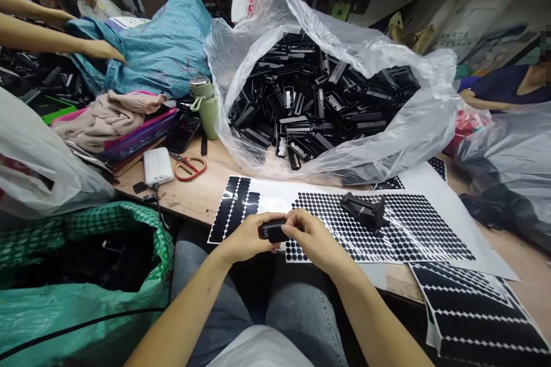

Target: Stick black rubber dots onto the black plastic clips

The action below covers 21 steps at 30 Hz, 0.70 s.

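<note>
My left hand is closed around a small black plastic part, held just over the table's front edge. The fingertips of my right hand are pinched together against the right end of that part; whether something tiny sits between them is hidden. Under and behind my hands lie a sheet of round black stickers and a sheet of longer black stickers. A black plastic stand-like piece rests on the round-sticker sheet, right of my right hand.
A clear plastic bag full of black parts stands behind the sheets. Red-handled scissors, a white power bank and a green bottle are at left. A green sack stands below. Another person's arms grip a blue sack.
</note>
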Available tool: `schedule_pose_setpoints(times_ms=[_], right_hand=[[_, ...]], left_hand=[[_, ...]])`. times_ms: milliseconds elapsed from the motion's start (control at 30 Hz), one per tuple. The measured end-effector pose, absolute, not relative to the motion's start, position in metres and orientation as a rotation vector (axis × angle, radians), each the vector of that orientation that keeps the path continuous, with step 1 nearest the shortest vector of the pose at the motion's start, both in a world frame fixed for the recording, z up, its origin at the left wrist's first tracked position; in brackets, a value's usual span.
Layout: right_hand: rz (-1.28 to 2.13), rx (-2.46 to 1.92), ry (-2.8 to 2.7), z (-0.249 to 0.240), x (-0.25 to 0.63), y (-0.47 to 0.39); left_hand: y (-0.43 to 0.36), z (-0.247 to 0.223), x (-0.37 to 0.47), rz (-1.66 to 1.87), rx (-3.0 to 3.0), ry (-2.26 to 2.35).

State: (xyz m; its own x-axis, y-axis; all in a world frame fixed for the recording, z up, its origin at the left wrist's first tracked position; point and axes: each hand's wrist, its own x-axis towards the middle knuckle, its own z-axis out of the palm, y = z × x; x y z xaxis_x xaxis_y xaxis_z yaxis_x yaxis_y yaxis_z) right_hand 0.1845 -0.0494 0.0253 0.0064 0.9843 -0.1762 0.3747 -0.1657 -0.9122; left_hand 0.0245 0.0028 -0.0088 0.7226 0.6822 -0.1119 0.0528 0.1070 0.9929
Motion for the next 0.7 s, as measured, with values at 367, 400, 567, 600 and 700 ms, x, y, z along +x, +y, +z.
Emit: schedule_pose_setpoints(times_ms=[367,400,567,600,700], right_hand=[[1.005,-1.644,-1.497,0.0253,0.1795,-0.0533],[0.993,-1.649,-1.501,0.0257,0.1790,-0.0538],[0.952,-1.669,-1.487,0.0254,0.1777,-0.0558],[0.945,-1.669,-1.487,0.0246,0.1777,-0.0561],[0.924,-1.674,-1.493,0.0210,0.1777,-0.0565]], left_hand=[[0.0017,-0.0100,0.0262,0.515,1.420,0.635],[0.0014,-0.0102,0.0262,0.514,1.421,0.636],[-0.0003,-0.0108,0.0263,0.517,1.415,0.635],[-0.0006,-0.0109,0.0265,0.519,1.416,0.636],[-0.0014,-0.0111,0.0275,0.525,1.416,0.647]])
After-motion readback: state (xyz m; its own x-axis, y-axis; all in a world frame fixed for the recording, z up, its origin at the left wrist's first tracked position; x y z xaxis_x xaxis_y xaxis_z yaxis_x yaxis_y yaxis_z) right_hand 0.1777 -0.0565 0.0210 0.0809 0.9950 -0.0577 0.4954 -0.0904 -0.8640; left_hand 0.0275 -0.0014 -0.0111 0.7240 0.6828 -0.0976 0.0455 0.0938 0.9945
